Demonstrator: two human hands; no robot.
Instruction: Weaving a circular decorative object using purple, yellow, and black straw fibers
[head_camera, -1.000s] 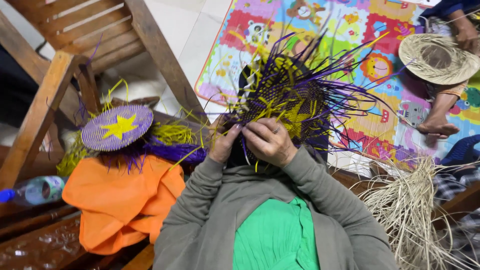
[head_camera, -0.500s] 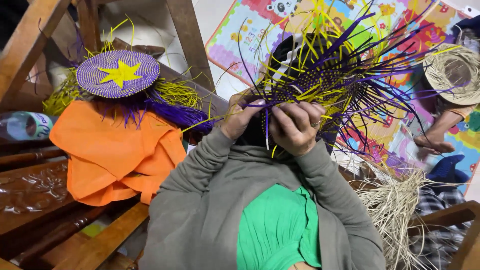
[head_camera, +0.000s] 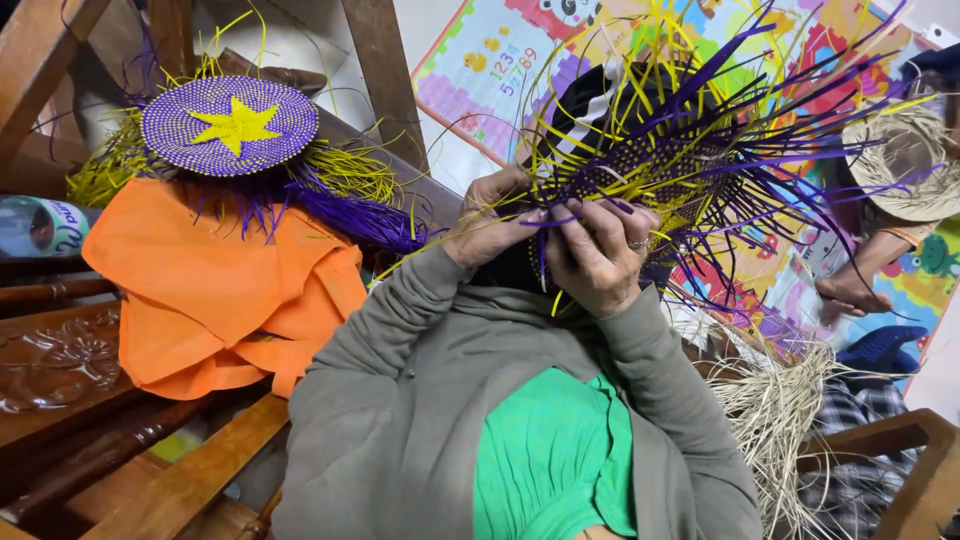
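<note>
Both your hands have crept closer together on the half-woven purple-and-yellow piece (head_camera: 650, 170), which sits higher in view than half a second ago. Your left hand (head_camera: 490, 225) pinches strands at its near edge; your right hand (head_camera: 600, 250) has fingers (head_camera: 570, 225) curled tight over them. Left, a finished star disc (head_camera: 230, 125) rests on orange cloth (head_camera: 210, 290) over the wooden bench (head_camera: 180, 490); a colourful mat (head_camera: 500, 70) covers the floor beyond.

Glossy purple and yellow plastic-looking strips are forming the unfinished weave (head_camera: 640, 170) and the star disc (head_camera: 230, 125). Matt orange cloth (head_camera: 215, 290) is lying crumpled at left; varnished wood (head_camera: 60, 350) is shining; dry straw (head_camera: 775, 420) is looking rough.
</note>
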